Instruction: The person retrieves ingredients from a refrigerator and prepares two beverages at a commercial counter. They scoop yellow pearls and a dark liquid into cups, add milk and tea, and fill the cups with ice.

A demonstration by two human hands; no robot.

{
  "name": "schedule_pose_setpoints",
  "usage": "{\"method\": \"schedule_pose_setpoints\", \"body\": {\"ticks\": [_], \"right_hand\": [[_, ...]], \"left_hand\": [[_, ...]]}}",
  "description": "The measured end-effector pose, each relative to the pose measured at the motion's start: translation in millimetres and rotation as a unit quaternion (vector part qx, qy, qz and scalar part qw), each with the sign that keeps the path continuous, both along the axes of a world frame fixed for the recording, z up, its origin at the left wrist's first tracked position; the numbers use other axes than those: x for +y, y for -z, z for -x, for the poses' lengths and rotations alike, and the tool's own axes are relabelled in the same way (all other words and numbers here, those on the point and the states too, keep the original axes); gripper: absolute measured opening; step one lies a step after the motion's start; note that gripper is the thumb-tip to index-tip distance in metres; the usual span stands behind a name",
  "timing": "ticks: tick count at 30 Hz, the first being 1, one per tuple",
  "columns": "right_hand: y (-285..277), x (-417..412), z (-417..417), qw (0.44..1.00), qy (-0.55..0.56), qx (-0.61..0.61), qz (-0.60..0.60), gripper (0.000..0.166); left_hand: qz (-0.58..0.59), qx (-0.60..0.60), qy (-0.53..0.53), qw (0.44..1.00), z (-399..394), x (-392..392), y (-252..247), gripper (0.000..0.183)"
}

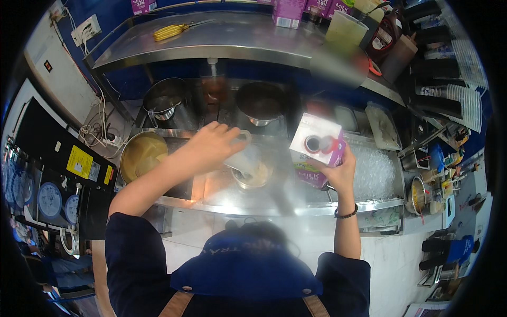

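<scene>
In my left hand (212, 148) is a translucent plastic measuring jug (242, 158), held by its upper part and tilted over a round metal pot (253, 178). Pale, whitish contents show in the pot, partly blurred by haze. My right hand (338, 168) grips a purple and white milk carton (317, 142) from its right side, to the right of the pot. The carton's round spout faces up with its cap off the opening, beside it. The carton is apart from the jug.
A large pot of yellowish liquid (138, 152) stands left of my left forearm. Behind are two dark pots (164, 97) (261, 103) and a pump bottle (214, 85). Ice (372, 170) fills a bin at right. Above runs a steel shelf (237, 35) with a yellow-handled tool (170, 32).
</scene>
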State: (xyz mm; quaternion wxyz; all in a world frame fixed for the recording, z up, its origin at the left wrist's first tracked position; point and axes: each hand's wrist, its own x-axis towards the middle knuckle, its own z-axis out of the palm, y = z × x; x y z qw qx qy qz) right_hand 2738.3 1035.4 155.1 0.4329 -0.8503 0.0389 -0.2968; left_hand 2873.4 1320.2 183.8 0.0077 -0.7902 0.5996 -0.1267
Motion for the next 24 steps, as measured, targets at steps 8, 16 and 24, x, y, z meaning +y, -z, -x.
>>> {"method": "schedule_pose_setpoints", "body": {"ticks": [8, 16, 24], "right_hand": [[-3.2, 1.9, -1.2, 1.000, 0.003, 0.000, 0.013, 0.063], [-26.9, 4.9, -9.6, 0.994, 0.009, -0.013, 0.112, 0.060], [-104.6, 9.8, -35.4, 0.962, -0.013, -0.114, 0.248, 0.057]], "left_hand": [[0.035, 0.059, 0.014, 0.998, -4.2, 0.6, 22.1, 0.061], [0.247, 0.578, -0.109, 0.770, -20.9, 39.1, 69.3, 0.076], [0.425, 0.779, 0.165, 0.430, -24.3, -9.3, 61.2, 0.089]]}}
